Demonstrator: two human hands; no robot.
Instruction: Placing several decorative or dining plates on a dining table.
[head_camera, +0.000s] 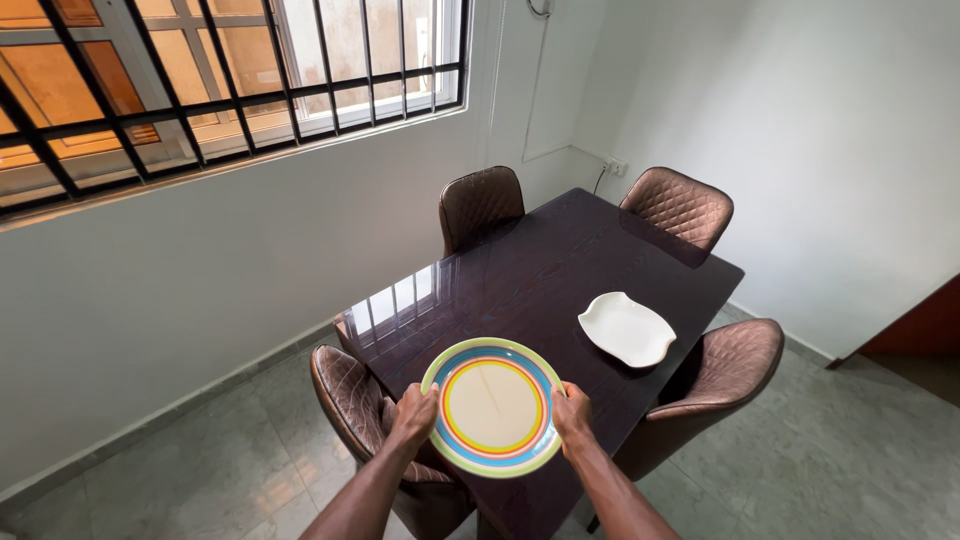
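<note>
I hold a round plate (493, 405) with coloured rings and a cream middle in both hands, over the near end of a dark glossy dining table (520, 270). My left hand (413, 415) grips its left rim and my right hand (573, 415) grips its right rim. A white plate (626, 328) with a wavy edge lies on the table to the right, near the table's right side.
Brown quilted chairs stand around the table: one at the near left (350, 395), one at the right (725, 370), two at the far end (480, 205) (680, 208). A barred window (200, 80) is in the left wall. The floor is tiled.
</note>
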